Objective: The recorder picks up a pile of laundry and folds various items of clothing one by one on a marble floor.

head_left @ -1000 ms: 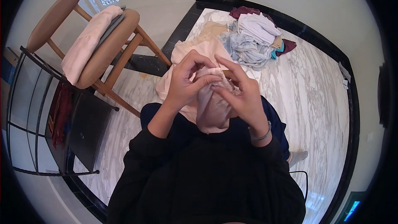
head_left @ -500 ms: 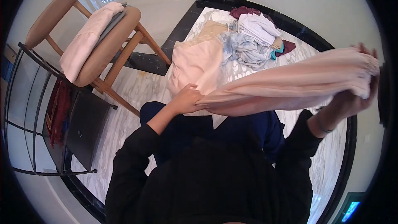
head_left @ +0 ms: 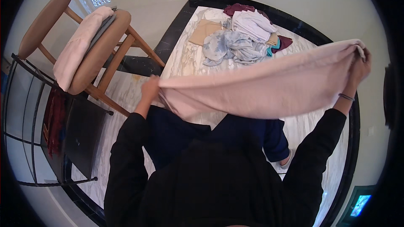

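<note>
A long pale pink cloth (head_left: 252, 86) hangs stretched between my two hands, above my lap and the marble floor. Its left end is bunched in my left hand (head_left: 150, 88), whose fingers are closed round it. At the far right and higher up, my right hand (head_left: 360, 65) grips the other end, with a dark band on the wrist. The cloth sags in the middle, its lower edge over my dark blue trousers (head_left: 240, 132). What kind of cloth item it is, I cannot tell.
Beyond the cloth lies a heap of clothes: white garment (head_left: 254, 25), blue-grey tie-dyed fabric (head_left: 231, 46), tan cloth (head_left: 204, 32) and maroon pieces. At left stands a wooden chair (head_left: 120, 25) bearing folded pink cloth (head_left: 80, 46). A black metal rack (head_left: 33, 130) stands below it.
My left hand has moved left and slightly up, and my right hand a little left. The pink cloth has lifted off the floor and spread into one taut length.
</note>
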A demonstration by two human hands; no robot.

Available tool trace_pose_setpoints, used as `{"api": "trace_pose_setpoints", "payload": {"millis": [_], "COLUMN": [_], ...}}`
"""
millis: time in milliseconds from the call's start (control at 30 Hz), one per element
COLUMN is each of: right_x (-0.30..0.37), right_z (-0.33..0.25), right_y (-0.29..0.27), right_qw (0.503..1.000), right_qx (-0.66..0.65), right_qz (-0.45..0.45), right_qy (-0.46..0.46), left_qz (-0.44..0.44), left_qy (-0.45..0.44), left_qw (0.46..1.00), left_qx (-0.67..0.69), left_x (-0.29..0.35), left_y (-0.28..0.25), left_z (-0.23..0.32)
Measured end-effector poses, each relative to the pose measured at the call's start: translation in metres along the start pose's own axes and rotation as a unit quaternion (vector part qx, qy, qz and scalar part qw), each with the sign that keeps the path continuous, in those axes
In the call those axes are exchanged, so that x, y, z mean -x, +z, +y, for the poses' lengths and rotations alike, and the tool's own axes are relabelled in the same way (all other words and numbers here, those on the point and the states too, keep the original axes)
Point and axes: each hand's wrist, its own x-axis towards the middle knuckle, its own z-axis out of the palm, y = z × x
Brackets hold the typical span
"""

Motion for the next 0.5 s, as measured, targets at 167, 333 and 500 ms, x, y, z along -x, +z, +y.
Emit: {"api": "trace_pose_setpoints", "payload": {"millis": [167,333,500], "right_x": [-0.021,-0.021,0.058], "right_z": [0.093,0.162,0.272], "right_y": [0.012,-0.003,-0.035], "right_qw": [0.970,0.924,0.832], "right_qx": [-0.205,-0.355,-0.444], "right_qz": [-0.012,-0.046,-0.013], "right_qy": [0.127,0.136,0.334], "left_qz": [0.323,0.413,0.374], "left_qy": [-0.079,-0.066,-0.083], "left_qw": [0.935,0.865,0.896], "left_qx": [0.119,0.277,0.224], "left_x": [-0.042,-0.044,-0.031], "left_y": [-0.086,-0.139,-0.082], "left_z": [-0.019,-0.010,0.006]}}
